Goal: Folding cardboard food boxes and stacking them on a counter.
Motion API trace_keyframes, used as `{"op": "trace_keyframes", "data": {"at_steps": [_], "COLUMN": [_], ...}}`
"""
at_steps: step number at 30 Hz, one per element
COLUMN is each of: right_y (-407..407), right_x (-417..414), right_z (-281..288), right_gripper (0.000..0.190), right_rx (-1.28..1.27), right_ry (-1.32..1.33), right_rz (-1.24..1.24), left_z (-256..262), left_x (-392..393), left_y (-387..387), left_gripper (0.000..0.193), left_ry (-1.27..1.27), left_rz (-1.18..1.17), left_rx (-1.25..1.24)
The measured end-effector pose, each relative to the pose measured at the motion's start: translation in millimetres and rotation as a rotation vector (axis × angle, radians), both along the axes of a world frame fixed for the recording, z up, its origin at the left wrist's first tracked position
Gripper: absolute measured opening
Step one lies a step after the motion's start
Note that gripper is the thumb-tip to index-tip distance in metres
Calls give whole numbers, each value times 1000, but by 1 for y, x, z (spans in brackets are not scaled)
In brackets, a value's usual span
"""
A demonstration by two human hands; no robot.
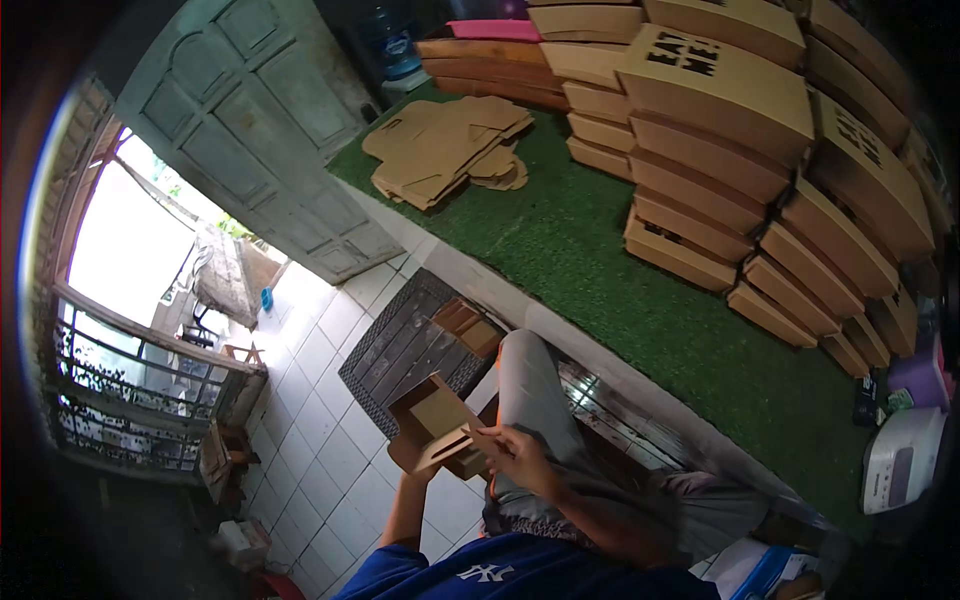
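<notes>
A partly folded brown cardboard box [436, 411] is held above my lap, its inside facing up and a slotted flap [450, 444] standing across its near side. My left hand [424, 472] supports the box from below at the near left, with most of its fingers hidden behind the cardboard. With my right hand [519, 459] I pinch a side flap [486, 444] between thumb and fingers, at the box's right edge. Just beyond the box stands a low dark plastic table [401, 341], with another cardboard piece [466, 327] on its right part.
To the right runs a raised ledge covered in green artificial turf [555, 217]. It bears a pile of flat cardboard blanks [446, 146], tall stacks of folded boxes [712, 127] with printed lettering, and a white appliance [902, 461]. A door [259, 112] stands beyond the white tiled floor [319, 420].
</notes>
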State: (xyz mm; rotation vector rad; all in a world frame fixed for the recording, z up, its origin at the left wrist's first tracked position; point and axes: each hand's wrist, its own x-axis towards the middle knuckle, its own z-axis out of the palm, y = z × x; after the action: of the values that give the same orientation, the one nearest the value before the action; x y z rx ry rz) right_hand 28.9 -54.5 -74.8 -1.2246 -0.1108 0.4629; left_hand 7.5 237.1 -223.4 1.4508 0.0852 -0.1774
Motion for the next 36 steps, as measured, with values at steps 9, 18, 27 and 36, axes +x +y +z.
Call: {"op": "trace_keyframes", "data": {"at_steps": [9, 18, 27, 36], "right_y": [58, 72, -37, -144], "right_x": [34, 51, 11, -71], "right_z": [-27, -85, -42, -17], "right_gripper": [15, 30, 33, 36], "right_rx": [-609, -783, -423, -346], "right_ry": [-423, -395, -152, 324], "right_rz": [33, 148, 46, -315], "left_z": [178, 204, 71, -25], "left_x": [25, 89, 162, 239], "left_y": [-6, -19, 47, 64], "left_gripper": [64, 14, 13, 11], "left_ry": [68, -268, -197, -246], "left_rz": [452, -245, -273, -130], "left_rx": [163, 1327, 1383, 1549]}}
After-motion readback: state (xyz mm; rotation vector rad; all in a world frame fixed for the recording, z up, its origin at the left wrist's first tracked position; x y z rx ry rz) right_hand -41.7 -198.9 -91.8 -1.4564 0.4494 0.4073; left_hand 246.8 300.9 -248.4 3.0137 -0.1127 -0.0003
